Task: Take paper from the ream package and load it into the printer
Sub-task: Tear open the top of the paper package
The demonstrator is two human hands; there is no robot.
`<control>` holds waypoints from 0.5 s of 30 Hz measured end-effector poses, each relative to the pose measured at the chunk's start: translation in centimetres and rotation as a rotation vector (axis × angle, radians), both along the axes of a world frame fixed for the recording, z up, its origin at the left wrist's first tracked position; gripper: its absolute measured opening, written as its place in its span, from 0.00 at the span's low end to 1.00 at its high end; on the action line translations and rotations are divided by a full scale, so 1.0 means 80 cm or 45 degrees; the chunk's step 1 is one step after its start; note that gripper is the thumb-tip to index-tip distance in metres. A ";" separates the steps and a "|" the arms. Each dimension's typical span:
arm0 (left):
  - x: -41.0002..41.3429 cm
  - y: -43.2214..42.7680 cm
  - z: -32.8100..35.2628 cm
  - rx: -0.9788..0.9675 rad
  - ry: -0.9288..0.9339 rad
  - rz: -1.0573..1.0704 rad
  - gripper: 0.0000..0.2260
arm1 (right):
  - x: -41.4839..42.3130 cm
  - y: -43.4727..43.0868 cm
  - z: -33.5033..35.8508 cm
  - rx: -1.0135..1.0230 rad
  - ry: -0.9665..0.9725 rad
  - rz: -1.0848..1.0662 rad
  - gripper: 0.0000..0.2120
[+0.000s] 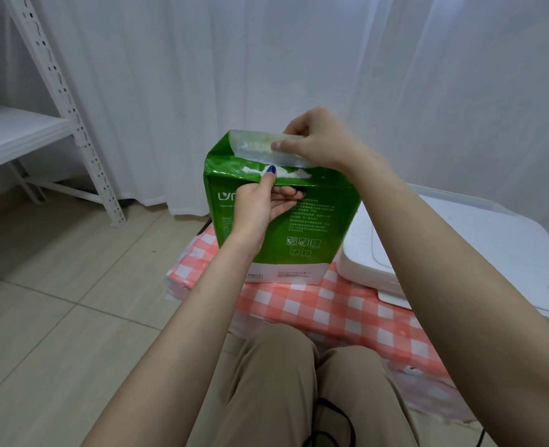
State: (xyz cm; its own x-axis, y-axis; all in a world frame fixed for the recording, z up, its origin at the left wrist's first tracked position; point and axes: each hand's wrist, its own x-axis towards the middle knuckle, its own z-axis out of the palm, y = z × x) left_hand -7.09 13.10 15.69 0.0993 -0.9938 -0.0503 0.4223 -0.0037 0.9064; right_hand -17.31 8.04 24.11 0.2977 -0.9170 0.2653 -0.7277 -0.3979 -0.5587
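- A green ream package (286, 221) stood upright on its white lower end on the table (331, 308), which carried a pink-and-white checked cloth.
- The package stood near the table's far edge, just beside the white printer (460, 253) on its right; whether the two touched could not be told.
- The top of the package was partly torn open, and a pale inner flap (257, 145) was folded up and back, with ragged white paper fibres along the tear.
- The right hand (321, 138) was closed on the raised flap at its right end, thumb pressed on the near face and fingers curled behind it.
- The left hand (260, 201) was clamped on the upper front edge of the green wrapper, its dark-painted thumb at the torn seam and the other fingers against the printed front.
- White printed text and small symbols covered the front of the package.
- Behind the table hung a white curtain (266, 59), and a white metal shelf (40, 124) stood on the tiled floor (56, 301) to the left.
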 end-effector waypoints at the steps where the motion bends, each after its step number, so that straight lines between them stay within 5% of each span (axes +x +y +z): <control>1: 0.000 0.000 0.000 -0.001 -0.003 -0.002 0.18 | -0.002 0.003 0.002 0.040 -0.037 0.033 0.09; 15: 0.003 0.004 0.002 0.032 -0.044 -0.011 0.18 | -0.036 0.019 0.013 0.114 -0.176 0.255 0.10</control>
State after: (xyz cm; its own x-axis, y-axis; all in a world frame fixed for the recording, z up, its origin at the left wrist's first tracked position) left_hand -6.83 13.41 15.86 0.0929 -0.9931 -0.0721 0.3908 -0.0302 0.9200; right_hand -20.18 9.53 25.12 0.4427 -0.8649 0.2366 -0.5536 -0.4712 -0.6867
